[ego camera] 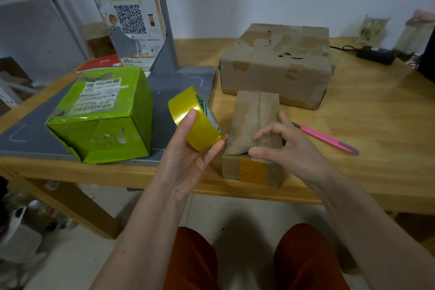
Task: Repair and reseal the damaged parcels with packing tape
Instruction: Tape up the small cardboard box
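**Inspector:** As the bench carries everything, I list by size. The big carton sits toward the far edge, its top torn and patched. The green box stands at the near left, on a grey mat, one lower corner crushed. The small parcel lies at the near edge, centre.

**Clerk:** And the hands?

**Inspector:** The left hand holds the tape roll above the near edge, just left of the small parcel, thumb curled over the outer face and fingertips under the rim. The right hand rests on the parcel's near end, fingers loosely bent, pressing the flaps down; it grips nothing.

**Clerk:** Which step?

**Inspector:** In my judgement, sealing the small parcel is just starting. No strip is drawn from the roll. Old tape shows on its near face only.

**Clerk:** Its lie?

**Inspector:** Long axis runs from near edge to far edge, the top seam along it, ends pointing at the person and at the big carton.

**Clerk:** Next?

**Inspector:** Finding the tape's free end, anchoring it on the near face, and drawing it along the seam with the flaps held shut. The pink knife, right of the parcel, would cut it.
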The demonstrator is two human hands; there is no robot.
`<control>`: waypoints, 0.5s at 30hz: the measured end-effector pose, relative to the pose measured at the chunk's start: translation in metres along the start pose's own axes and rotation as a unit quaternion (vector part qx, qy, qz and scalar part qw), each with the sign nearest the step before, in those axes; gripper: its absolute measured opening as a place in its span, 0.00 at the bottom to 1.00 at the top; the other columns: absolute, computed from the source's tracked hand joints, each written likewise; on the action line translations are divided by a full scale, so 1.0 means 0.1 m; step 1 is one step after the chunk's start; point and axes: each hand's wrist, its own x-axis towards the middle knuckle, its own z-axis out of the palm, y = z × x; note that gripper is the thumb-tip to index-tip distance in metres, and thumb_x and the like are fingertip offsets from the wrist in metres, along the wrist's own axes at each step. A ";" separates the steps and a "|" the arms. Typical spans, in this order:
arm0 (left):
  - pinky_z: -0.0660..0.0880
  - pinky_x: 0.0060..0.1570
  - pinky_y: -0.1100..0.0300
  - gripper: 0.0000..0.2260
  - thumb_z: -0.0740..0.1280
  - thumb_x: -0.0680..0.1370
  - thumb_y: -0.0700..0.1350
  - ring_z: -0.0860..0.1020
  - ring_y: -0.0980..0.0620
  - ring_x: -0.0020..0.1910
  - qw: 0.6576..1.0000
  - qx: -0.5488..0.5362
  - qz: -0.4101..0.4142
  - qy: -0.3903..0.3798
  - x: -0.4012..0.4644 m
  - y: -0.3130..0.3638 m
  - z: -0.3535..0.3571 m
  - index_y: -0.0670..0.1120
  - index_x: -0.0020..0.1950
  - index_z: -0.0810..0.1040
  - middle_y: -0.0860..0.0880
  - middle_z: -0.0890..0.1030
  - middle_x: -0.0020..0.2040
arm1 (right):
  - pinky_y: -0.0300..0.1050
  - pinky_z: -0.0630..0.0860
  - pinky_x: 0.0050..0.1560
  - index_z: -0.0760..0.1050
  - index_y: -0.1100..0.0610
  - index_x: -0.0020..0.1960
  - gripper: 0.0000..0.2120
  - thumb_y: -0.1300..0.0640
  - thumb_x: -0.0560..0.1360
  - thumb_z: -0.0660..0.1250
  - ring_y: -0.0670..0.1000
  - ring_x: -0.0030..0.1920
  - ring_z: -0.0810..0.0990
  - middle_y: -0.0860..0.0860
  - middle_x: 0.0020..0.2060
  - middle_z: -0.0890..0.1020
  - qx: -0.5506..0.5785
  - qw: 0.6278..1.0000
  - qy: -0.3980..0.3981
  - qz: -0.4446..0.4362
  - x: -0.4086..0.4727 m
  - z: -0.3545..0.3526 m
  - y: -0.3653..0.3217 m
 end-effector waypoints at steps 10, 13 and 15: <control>0.79 0.45 0.58 0.21 0.70 0.68 0.56 0.78 0.49 0.58 0.993 -0.023 0.080 0.088 0.09 -0.21 0.26 0.51 0.59 0.77 0.48 0.79 0.57 | 0.41 0.72 0.48 0.64 0.48 0.73 0.31 0.37 0.74 0.63 0.47 0.57 0.76 0.47 0.63 0.76 0.141 0.981 0.059 0.123 0.03 0.18 0.15; 0.77 0.46 0.59 0.15 0.69 0.70 0.54 0.79 0.51 0.53 0.990 -0.038 0.097 0.097 0.05 -0.29 0.31 0.51 0.55 0.77 0.50 0.80 0.52 | 0.43 0.72 0.55 0.60 0.43 0.74 0.33 0.37 0.73 0.65 0.43 0.60 0.74 0.39 0.61 0.75 0.174 0.980 0.033 0.087 0.01 0.14 0.12; 0.78 0.47 0.58 0.17 0.69 0.69 0.53 0.79 0.51 0.54 0.990 -0.041 0.101 0.093 0.02 -0.33 0.32 0.51 0.56 0.77 0.50 0.80 0.52 | 0.50 0.68 0.66 0.55 0.40 0.75 0.37 0.39 0.72 0.68 0.45 0.63 0.70 0.37 0.63 0.72 0.179 0.980 0.010 0.084 0.01 0.07 0.11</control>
